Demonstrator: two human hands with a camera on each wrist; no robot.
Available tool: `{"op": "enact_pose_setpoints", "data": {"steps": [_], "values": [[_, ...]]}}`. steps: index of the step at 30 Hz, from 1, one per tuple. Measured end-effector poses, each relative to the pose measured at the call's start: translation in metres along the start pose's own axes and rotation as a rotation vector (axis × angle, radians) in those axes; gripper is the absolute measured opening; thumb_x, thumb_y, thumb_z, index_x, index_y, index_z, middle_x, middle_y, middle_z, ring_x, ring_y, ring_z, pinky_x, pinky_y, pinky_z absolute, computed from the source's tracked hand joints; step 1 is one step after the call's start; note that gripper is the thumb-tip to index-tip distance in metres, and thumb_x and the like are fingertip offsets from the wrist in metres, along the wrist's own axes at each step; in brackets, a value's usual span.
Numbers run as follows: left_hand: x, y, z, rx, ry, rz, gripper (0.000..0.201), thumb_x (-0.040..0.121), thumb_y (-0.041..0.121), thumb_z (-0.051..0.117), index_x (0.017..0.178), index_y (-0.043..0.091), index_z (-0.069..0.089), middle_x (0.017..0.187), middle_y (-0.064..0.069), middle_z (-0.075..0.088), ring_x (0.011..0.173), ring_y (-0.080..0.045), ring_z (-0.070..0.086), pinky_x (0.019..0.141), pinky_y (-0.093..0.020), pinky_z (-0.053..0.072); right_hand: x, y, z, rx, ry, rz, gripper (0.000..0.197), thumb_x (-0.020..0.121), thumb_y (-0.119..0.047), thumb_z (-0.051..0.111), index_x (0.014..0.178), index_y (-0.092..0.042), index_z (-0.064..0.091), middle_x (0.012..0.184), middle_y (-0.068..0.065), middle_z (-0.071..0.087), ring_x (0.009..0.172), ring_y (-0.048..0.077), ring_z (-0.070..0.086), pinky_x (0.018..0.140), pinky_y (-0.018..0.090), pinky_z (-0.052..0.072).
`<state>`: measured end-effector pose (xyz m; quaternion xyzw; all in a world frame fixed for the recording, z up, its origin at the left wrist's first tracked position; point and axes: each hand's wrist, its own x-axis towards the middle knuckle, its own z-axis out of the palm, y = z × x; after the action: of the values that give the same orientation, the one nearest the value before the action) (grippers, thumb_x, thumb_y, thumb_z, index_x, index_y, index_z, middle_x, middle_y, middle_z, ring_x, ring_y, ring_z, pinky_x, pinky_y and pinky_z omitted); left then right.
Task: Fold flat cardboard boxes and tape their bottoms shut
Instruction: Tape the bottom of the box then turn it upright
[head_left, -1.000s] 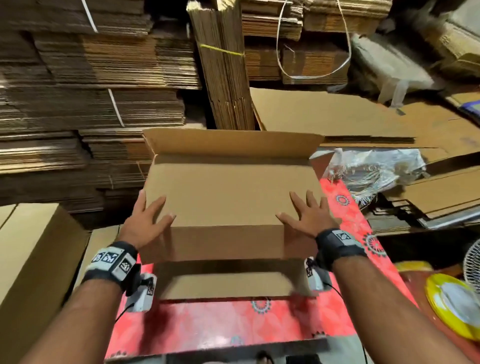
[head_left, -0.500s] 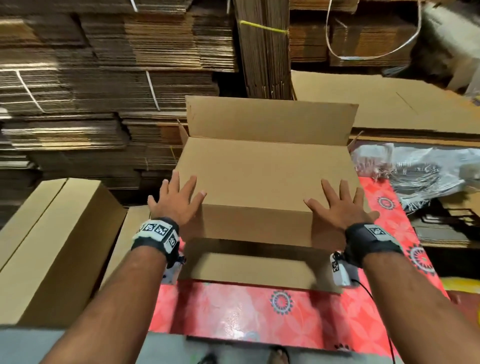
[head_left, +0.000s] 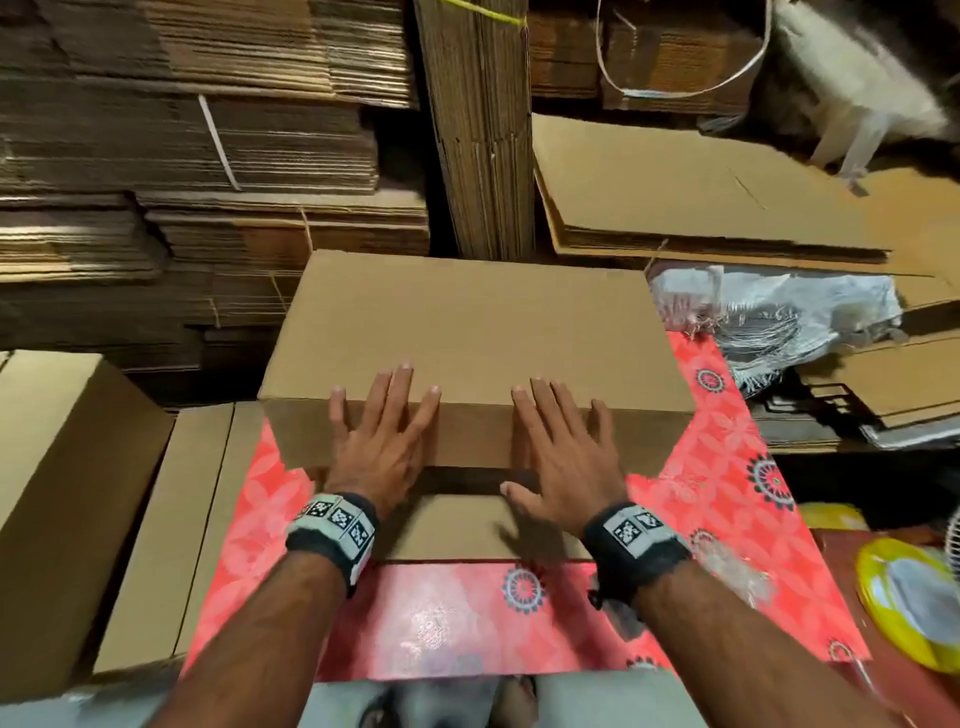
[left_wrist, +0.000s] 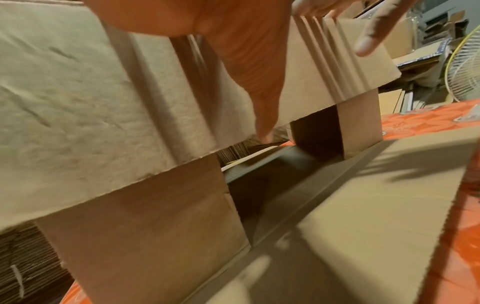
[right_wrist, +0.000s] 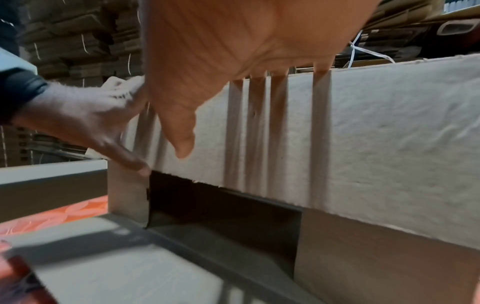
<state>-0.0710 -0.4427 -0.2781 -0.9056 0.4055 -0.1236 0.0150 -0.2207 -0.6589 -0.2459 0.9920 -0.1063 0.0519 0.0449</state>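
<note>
Centrally, the cardboard box (head_left: 467, 332) stands on the red patterned table (head_left: 727, 457). Left hand (head_left: 382, 439) and right hand (head_left: 563, 454), side by side with fingers straight and spread, press its upper near flap (head_left: 472, 428) down; the lower flap (head_left: 467, 530) lies flat.

From my head view, the yellow roll (head_left: 914, 603) is cut off by the right edge; I can't tell what it is. Behind the folded-down flap (head_left: 467, 431), the box interior (right_wrist: 223, 207) is dark. My right wrist view crops my right hand (right_wrist: 246, 41) at the top
</note>
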Motion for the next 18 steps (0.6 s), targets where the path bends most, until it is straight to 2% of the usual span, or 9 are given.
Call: {"op": "enact_pose_setpoints", "data": {"steps": [2,4,6,8,9,11,13,15,18], "values": [[0.001,0.0,0.0,0.006,0.016,0.001,0.129,0.053,0.035,0.09,0.158,0.028,0.015,0.165,-0.015,0.021,0.148,-0.032,0.026,0.111,-0.07,0.012,-0.004,-0.002,0.0,-0.041,-0.022,0.004,0.13,0.066,-0.071,0.071,0.164,-0.018,0.005,0.172,0.008,0.006,0.157,0.027,0.012,0.119,0.066,0.015],[-0.001,0.001,-0.002,0.017,0.013,0.001,0.135,0.049,0.04,0.092,0.159,0.027,0.013,0.165,-0.015,0.019,0.148,-0.034,0.026,0.11,-0.072,0.013,-0.007,-0.003,0.0,-0.055,-0.04,-0.002,0.138,0.063,-0.068,0.077,0.164,-0.017,-0.003,0.172,0.009,0.0,0.158,0.028,0.006,0.12,0.066,0.013],[-0.003,0.003,-0.002,0.028,-0.032,-0.003,0.152,0.04,0.049,0.096,0.16,0.026,0.005,0.168,-0.014,0.009,0.15,-0.036,0.022,0.111,-0.075,0.007,-0.008,-0.004,0.0,-0.057,-0.056,0.009,0.142,0.062,-0.066,0.079,0.163,-0.016,-0.006,0.172,0.01,-0.004,0.158,0.029,0.003,0.119,0.066,0.013],[-0.002,0.005,0.001,0.027,-0.048,-0.002,0.159,0.036,0.049,0.097,0.161,0.025,0.002,0.17,-0.013,-0.001,0.151,-0.038,0.019,0.111,-0.077,0.001,-0.008,-0.007,0.002,-0.065,-0.05,0.029,0.142,0.061,-0.064,0.08,0.163,-0.014,-0.005,0.172,0.011,-0.002,0.158,0.03,0.004,0.119,0.067,0.013],[-0.001,0.006,0.005,0.026,-0.036,-0.001,0.154,0.041,0.044,0.097,0.161,0.025,0.002,0.17,-0.013,-0.001,0.151,-0.039,0.019,0.112,-0.077,0.0,-0.007,-0.008,0.004,-0.074,-0.05,0.041,0.142,0.061,-0.064,0.08,0.163,-0.014,-0.005,0.171,0.012,0.0,0.158,0.031,0.005,0.118,0.068,0.013],[0.002,0.006,0.011,0.03,0.028,0.0,0.132,0.058,0.023,0.09,0.16,0.025,0.007,0.168,-0.014,0.008,0.149,-0.039,0.024,0.111,-0.077,0.004,-0.005,-0.012,0.006,-0.085,-0.054,0.065,0.142,0.062,-0.063,0.081,0.163,-0.014,-0.004,0.171,0.013,0.005,0.157,0.033,0.007,0.118,0.069,0.012],[0.003,0.007,0.012,0.041,0.047,0.0,0.122,0.062,0.014,0.082,0.159,0.024,0.01,0.165,-0.014,0.016,0.147,-0.039,0.028,0.109,-0.077,0.009,-0.003,-0.015,0.006,-0.093,-0.055,0.086,0.142,0.06,-0.062,0.083,0.163,-0.013,-0.002,0.17,0.014,0.009,0.157,0.034,0.009,0.118,0.069,0.011],[0.0,0.008,0.002,0.047,-0.038,0.004,0.134,0.055,0.03,0.086,0.16,0.023,0.003,0.166,-0.015,0.012,0.15,-0.038,0.022,0.11,-0.076,0.007,-0.005,-0.016,0.004,-0.085,-0.052,0.086,0.145,0.058,-0.064,0.084,0.164,-0.013,-0.001,0.17,0.014,0.008,0.157,0.034,0.009,0.119,0.069,0.01],[-0.01,0.003,-0.022,0.057,-0.181,0.034,0.152,0.05,0.062,0.083,0.16,0.023,-0.014,0.169,-0.013,-0.011,0.155,-0.037,0.002,0.113,-0.075,0.0,-0.01,-0.011,0.001,-0.071,-0.075,0.043,0.15,0.056,-0.076,0.08,0.163,-0.015,-0.007,0.171,0.013,0.002,0.158,0.033,0.005,0.12,0.068,0.007]]}}
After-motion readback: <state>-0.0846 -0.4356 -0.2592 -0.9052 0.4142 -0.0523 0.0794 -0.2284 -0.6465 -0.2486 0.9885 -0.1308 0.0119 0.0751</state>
